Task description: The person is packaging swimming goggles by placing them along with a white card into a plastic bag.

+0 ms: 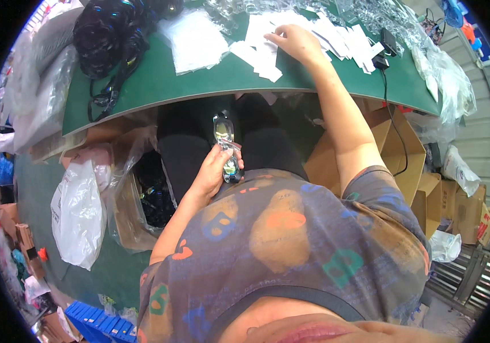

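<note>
My left hand (215,170) is down in my lap, closed around a pair of swim goggles (224,136) with mirrored lenses, held upright over my dark trousers. My right hand (294,41) reaches out over the green table (159,86) and rests its fingers on a spread of white paper slips (268,57). More slips fan out to the right of that hand. A clear plastic bag with white sheets (195,40) lies to the left of it.
A heap of black goggles with straps (113,34) sits at the table's far left. Clear plastic bags (393,23) pile along the back and right edge. A black cable and plug (383,60) run off the right. Open cardboard boxes (396,148) stand right; a goggle-filled box (153,200) and white bag (76,211) stand left.
</note>
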`<state>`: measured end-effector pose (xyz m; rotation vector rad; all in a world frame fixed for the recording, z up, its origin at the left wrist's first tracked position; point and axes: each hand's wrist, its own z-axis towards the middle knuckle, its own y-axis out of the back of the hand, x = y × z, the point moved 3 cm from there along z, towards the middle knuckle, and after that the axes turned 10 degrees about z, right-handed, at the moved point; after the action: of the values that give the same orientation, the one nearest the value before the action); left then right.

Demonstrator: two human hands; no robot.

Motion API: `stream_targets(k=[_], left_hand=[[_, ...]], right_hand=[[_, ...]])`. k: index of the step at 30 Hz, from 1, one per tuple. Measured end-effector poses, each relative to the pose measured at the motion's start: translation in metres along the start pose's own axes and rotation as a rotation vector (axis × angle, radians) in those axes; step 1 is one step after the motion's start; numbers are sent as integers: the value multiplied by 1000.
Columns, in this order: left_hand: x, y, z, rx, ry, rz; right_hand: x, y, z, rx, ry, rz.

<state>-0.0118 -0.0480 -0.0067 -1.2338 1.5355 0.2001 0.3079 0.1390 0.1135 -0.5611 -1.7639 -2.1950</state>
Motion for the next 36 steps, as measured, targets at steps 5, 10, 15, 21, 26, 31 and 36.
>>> stream_targets(k=[5, 10, 15, 21, 26, 31, 36], left_hand=[[3, 8, -2, -28, -13, 34], [1, 10, -4, -59, -23, 32], [1, 16, -4, -124, -15, 6], [8, 22, 9, -64, -91, -7], [22, 26, 9, -97, -160, -71], [18, 21, 4, -109, -173, -70], [15, 19, 4, -194, -250, 115]], right_hand=[[-9, -23, 28, -21, 56, -95], [-26, -20, 22, -39, 19, 296], [12, 0, -24, 119, -125, 930], [87, -47, -159, 668, -344, 1272], [104, -122, -209, 718, -490, 1453], [106, -134, -215, 557, -432, 1370], [97, -145, -217, 591, -404, 1320]])
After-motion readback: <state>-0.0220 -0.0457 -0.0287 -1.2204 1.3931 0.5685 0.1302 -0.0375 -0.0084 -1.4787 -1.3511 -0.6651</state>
